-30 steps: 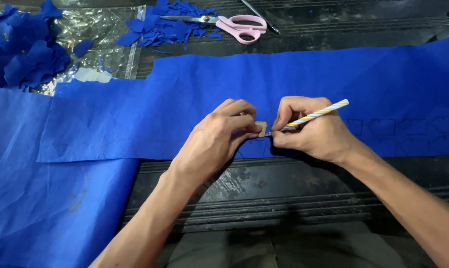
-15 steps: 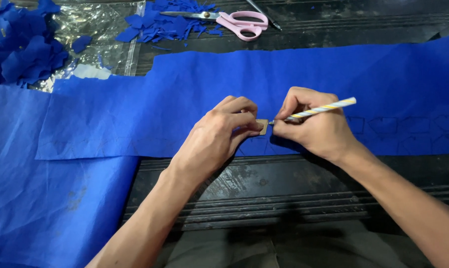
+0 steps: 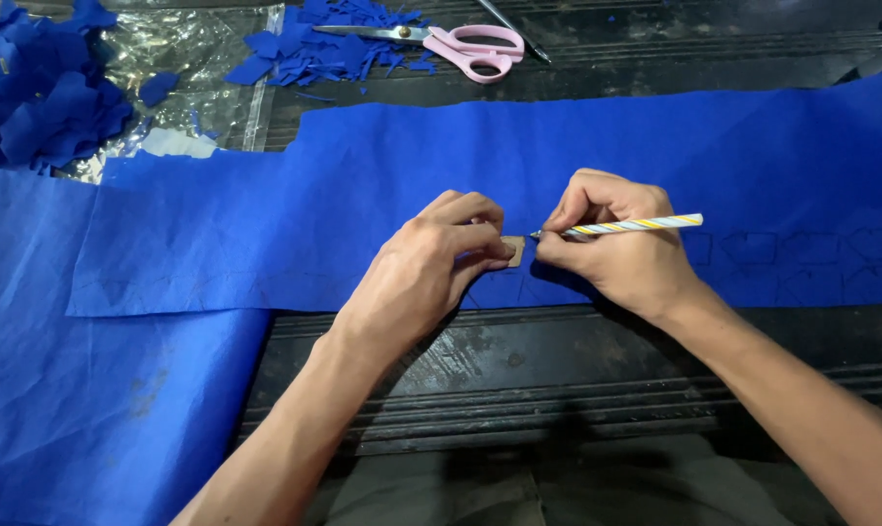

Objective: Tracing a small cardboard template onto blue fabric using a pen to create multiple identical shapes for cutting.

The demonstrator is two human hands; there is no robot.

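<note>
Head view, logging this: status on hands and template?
Left hand pins small brown template on blue fabric. Right hand holds striped pencil, tip at template. Nothing obstructing.

left hand (image 3: 426,268) curled, fingertips pressed down; right hand (image 3: 621,244) in writing grip.

One pencil (image 3: 636,226), one scissors (image 3: 451,43), one cardboard template (image 3: 513,250), two scrap piles (image 3: 46,97), two hands (image 3: 417,278).
</note>
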